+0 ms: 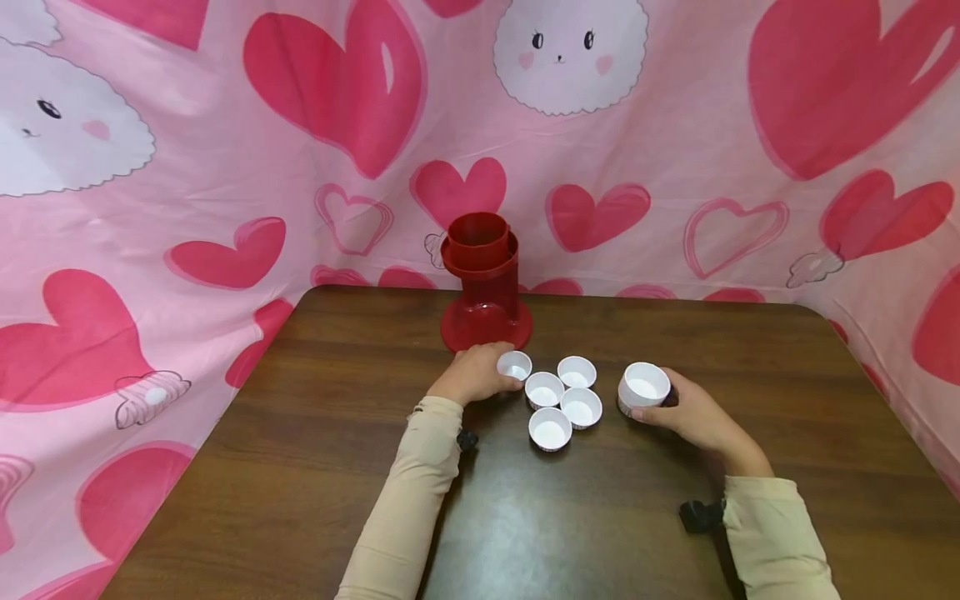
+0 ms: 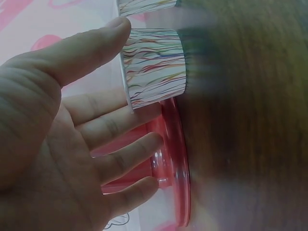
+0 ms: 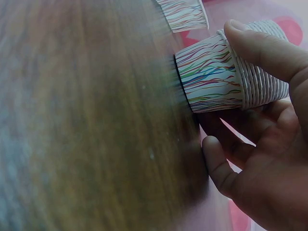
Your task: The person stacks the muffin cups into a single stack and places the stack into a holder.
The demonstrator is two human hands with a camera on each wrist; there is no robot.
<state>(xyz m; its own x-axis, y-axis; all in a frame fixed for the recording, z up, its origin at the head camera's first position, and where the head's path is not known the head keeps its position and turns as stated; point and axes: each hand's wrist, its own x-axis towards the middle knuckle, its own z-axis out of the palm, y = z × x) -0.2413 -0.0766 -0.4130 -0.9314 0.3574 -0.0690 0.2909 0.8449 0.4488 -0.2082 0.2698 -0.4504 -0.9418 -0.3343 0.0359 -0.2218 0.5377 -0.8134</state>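
At the left of a cluster, my left hand (image 1: pixel 476 375) pinches a small white paper baking cup (image 1: pixel 514 367) between thumb and fingers. In the left wrist view that cup (image 2: pixel 155 70) shows wavy coloured lines, with the thumb at its rim and the lower fingers spread. My right hand (image 1: pixel 701 421) grips a stack of the same cups (image 1: pixel 643 387), fingers round its far side. Many nested rims of the stack (image 3: pixel 211 74) show in the right wrist view, its base close to the table. Several single cups (image 1: pixel 550 430) stand upright between the hands.
A red plastic stand (image 1: pixel 487 321) with a wide round base and a tube-like top rises behind the left hand. The brown wooden table (image 1: pixel 600 533) ends at a pink heart-patterned cloth (image 1: pixel 525 158) at the back and sides. Dark wrist devices (image 1: pixel 701 516) sit at the sleeves.
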